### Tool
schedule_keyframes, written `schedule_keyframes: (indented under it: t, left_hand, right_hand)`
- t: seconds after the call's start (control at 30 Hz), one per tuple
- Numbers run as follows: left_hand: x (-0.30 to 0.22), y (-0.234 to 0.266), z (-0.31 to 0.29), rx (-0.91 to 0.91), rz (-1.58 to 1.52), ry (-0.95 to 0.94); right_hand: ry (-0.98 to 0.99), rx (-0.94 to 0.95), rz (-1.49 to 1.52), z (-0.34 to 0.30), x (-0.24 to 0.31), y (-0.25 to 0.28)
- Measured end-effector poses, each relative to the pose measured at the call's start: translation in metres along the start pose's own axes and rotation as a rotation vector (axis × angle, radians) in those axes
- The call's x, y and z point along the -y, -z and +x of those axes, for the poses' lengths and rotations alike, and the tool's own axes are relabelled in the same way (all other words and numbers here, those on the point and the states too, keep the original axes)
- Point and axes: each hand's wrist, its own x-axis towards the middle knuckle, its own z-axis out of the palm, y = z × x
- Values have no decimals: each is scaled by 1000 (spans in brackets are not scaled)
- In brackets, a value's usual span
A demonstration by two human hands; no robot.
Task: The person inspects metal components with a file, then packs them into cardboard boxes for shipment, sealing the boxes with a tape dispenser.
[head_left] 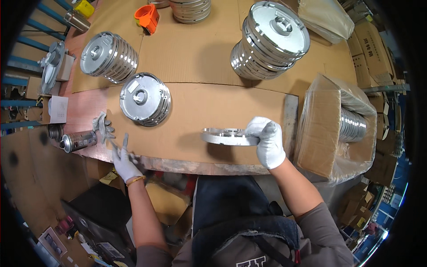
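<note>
My right hand (270,144), in a white glove, grips the edge of a round silver metal cover (230,137). The cover is seen nearly edge-on, above the cardboard-covered table. My left hand (124,161), gloved with grey fingertips, is at the near left table edge, fingers apart and nothing in them. Close beyond it lies a crumpled grey glove (103,127). A short stack of similar covers (143,99) stands ahead of my left hand, with a taller leaning stack (109,57) behind it. Another tall stack (273,40) is at the far right.
At right, an open carton (318,129) lined with clear plastic holds a row of metal discs (352,124). An orange tape dispenser (147,18) and another stack (191,10) are at the back. A spray can (79,141) lies on the left edge. A metal strip (290,122) borders the right.
</note>
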Motion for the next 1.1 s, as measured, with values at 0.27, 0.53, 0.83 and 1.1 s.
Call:
schedule_keyframes:
  t: [0.27, 0.53, 0.83, 1.1]
  left_hand:
    - [-70, -19, -10, 367, 63, -494]
    - [-98, -73, -106, 1040, 338, -580]
    - [-185, -113, -84, 805, -419, -326]
    - [-279, -218, 35, 905, -800, -146]
  right_hand:
    - [4, -18, 18, -6, 25, -1]
    - [55, 37, -137, -5, 48, -15]
    - [-310, -415, 252, -21, 2, 29]
    - [-659, -351, 397, -139, -55, 27]
